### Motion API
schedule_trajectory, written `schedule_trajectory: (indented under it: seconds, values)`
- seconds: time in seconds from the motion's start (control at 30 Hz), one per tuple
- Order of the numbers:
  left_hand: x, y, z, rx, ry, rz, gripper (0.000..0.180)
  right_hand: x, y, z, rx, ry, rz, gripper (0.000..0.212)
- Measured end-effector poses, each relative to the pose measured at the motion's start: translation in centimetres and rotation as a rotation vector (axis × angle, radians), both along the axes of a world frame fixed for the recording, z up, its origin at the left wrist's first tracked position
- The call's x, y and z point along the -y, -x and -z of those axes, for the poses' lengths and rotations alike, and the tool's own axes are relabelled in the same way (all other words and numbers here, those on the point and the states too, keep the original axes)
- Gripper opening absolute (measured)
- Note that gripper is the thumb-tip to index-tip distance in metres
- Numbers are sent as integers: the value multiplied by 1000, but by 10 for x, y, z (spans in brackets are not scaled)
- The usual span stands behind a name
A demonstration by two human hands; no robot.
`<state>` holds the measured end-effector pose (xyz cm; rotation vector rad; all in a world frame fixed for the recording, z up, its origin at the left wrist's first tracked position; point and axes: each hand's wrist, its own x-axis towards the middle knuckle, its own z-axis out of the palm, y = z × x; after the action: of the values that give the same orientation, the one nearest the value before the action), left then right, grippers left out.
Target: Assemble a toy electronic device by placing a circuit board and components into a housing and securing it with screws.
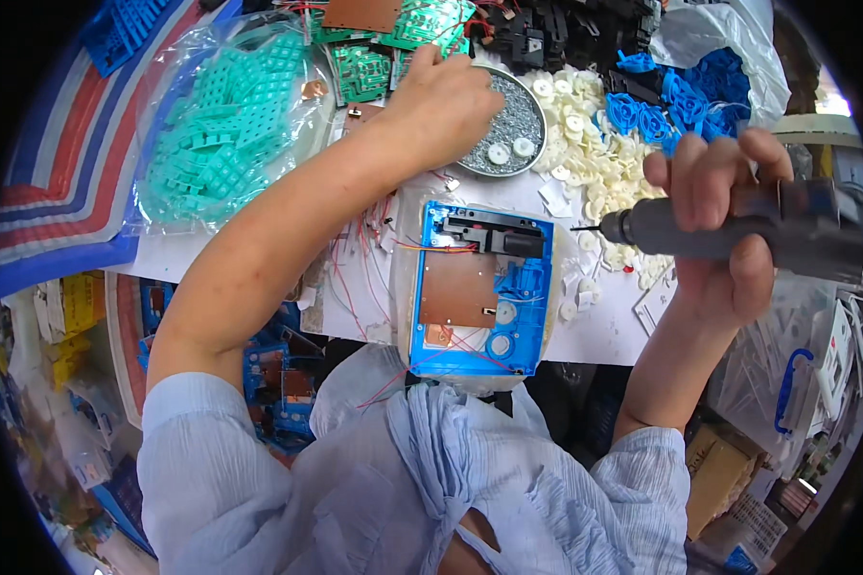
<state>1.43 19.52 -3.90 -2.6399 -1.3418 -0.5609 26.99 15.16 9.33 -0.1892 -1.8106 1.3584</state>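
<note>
My left hand (446, 110) reaches over a round metal dish (543, 144) of small screws (513, 110), its fingers curled and their tips hidden. Two white plastic wheels (510, 150) lie on the screws. My right hand (719, 192) grips a dark electric screwdriver (805, 230) held level, its thin bit pointing left, just off the upper right of a blue plastic casing (465, 360). In the casing sit a brown circuit board (455, 287), a black mechanism (499, 238) and a white round gear (506, 313). Thin red wires trail over its near edge.
Turquoise plastic parts (235, 125) fill a clear bag at left. Green circuit boards (360, 72) and black mechanisms (537, 38) are heaped at the back. Cream plastic gears (599, 158) and blue parts (676, 105) lie at right. A bin of white parts (767, 335) stands lower right.
</note>
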Motion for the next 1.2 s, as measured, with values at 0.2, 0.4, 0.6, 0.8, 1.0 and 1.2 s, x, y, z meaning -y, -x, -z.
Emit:
schedule_trajectory:
  seconds: [0.2, 0.4, 0.6, 0.8, 1.0, 1.2]
  values:
    - [-6, -5, 3, 1, 21, -8, 21, 0, -1, 6, 23, 32, 87, 54]
    - [59, -11, -41, 403, 368, 263, 13, 29, 6, 16, -31, 162, 284, 52]
    - [121, -25, -46, 475, 241, 314, 17, 59, 18, 12, -216, 277, 103, 50]
    - [137, -26, -38, 635, 297, 304, 21, 67, 21, 10, -174, 273, 39, 42]
    - [138, -25, -35, 701, 316, 305, 12, 70, 24, 13, -187, 277, 85, 40]
    - [136, -26, -29, 741, 248, 306, 18, 69, 26, 13, -215, 289, 87, 39]
